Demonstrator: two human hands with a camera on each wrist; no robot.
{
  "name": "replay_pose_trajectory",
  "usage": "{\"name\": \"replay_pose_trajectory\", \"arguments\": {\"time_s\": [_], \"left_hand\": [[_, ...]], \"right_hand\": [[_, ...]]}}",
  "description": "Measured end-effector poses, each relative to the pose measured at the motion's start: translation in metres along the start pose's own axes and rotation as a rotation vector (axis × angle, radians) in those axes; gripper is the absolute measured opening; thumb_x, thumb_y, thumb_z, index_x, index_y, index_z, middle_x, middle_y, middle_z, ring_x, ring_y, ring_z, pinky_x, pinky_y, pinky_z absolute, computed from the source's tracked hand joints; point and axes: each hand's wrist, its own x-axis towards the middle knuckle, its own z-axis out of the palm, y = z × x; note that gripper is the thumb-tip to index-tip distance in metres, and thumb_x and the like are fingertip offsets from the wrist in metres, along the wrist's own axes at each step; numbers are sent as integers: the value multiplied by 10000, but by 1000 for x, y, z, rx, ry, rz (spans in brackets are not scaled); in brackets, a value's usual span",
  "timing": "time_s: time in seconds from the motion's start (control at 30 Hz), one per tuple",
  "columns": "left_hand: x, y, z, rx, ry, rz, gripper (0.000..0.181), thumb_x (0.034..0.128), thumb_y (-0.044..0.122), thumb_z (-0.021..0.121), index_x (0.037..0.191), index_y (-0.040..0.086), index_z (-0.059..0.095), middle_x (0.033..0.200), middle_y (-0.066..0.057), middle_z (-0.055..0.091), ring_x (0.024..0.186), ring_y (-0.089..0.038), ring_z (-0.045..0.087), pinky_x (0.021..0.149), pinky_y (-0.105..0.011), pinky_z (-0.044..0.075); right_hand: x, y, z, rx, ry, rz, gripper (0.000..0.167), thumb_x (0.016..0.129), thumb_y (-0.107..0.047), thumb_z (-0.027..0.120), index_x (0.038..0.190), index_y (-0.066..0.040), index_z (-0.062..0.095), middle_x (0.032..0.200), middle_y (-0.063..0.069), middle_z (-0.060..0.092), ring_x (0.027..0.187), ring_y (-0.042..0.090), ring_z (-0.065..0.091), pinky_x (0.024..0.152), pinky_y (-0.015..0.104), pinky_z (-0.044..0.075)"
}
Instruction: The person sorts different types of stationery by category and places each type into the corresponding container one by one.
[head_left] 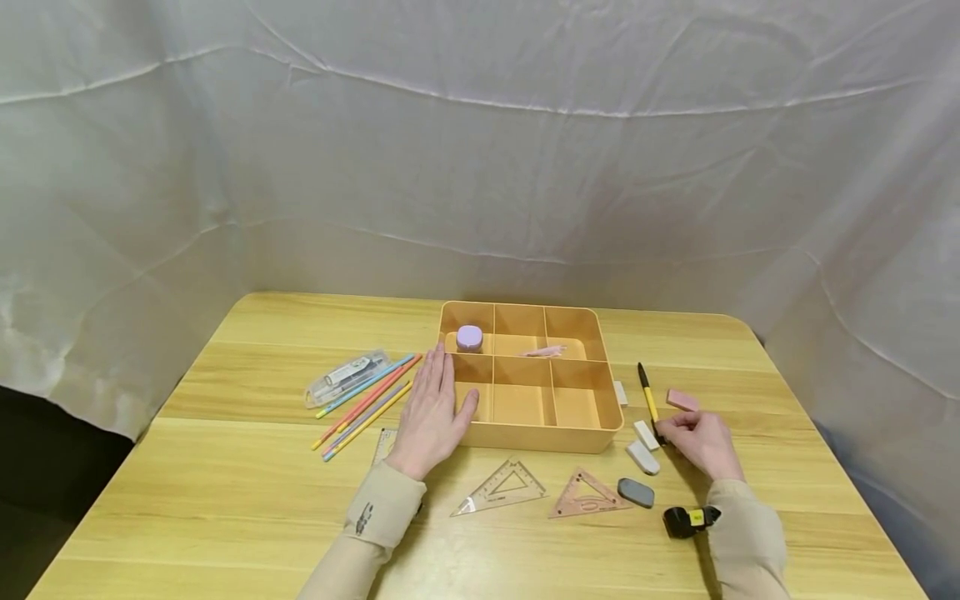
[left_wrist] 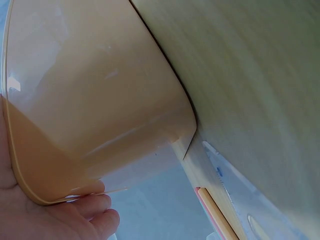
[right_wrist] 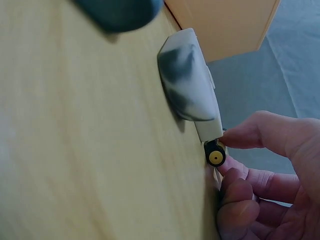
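Note:
My left hand (head_left: pixel 431 417) rests on the front left corner of an orange divided organizer box (head_left: pixel 525 437), fingers straight along its left side and thumb over the front rim. In the left wrist view, fingertips (left_wrist: pixel 105 220) show beside the box wall. At the right, thumb and forefinger of my right hand (head_left: pixel 701 442) pinch the near end of a yellow and black pen (head_left: pixel 650 398), which lies on the table. Right beside that end are a white eraser (head_left: pixel 646 435) and a smudged white eraser (right_wrist: pixel 187 80). A pink eraser (head_left: pixel 682 400) lies just beyond the hand.
Inside the box are a lilac container (head_left: pixel 469 337) and a pink item (head_left: pixel 545 352). Several pencils (head_left: pixel 367 408) and a clear case (head_left: pixel 348 377) lie left. In front are a clear set square (head_left: pixel 501 487), a pink set square (head_left: pixel 588 495), a grey eraser (head_left: pixel 636 492) and a black item (head_left: pixel 678 523).

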Motion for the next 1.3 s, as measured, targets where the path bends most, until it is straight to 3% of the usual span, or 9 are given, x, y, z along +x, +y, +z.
{"name": "replay_pose_trajectory", "arguments": {"time_s": [0.5, 0.8, 1.3], "left_hand": [[0, 2, -1, 10, -1, 4, 732, 1058, 422, 417, 1551, -90, 242, 1682, -226, 121, 1569, -377, 149, 1288, -492, 173], [1, 2, -1, 18, -5, 4, 731, 1059, 420, 417, 1551, -91, 242, 1684, -222, 114, 1570, -378, 149, 1289, -488, 172], [0, 1, -1, 11, -5, 3, 733, 1059, 426, 408, 1552, -90, 239, 1683, -225, 119, 1571, -377, 145, 1289, -491, 170]], "right_hand": [[-1, -1, -2, -23, 4, 14, 326, 907, -232, 647, 1037, 64, 691, 728, -11, 680, 630, 100, 615, 570, 243, 527], [0, 0, -2, -94, 19, -4, 465, 925, -391, 674, 1073, 49, 707, 818, 18, 688, 727, 116, 566, 635, 245, 463], [-1, -1, 0, -125, 29, -29, 370, 924, -339, 687, 977, 25, 728, 780, 11, 665, 743, 151, 522, 664, 264, 417]]}}
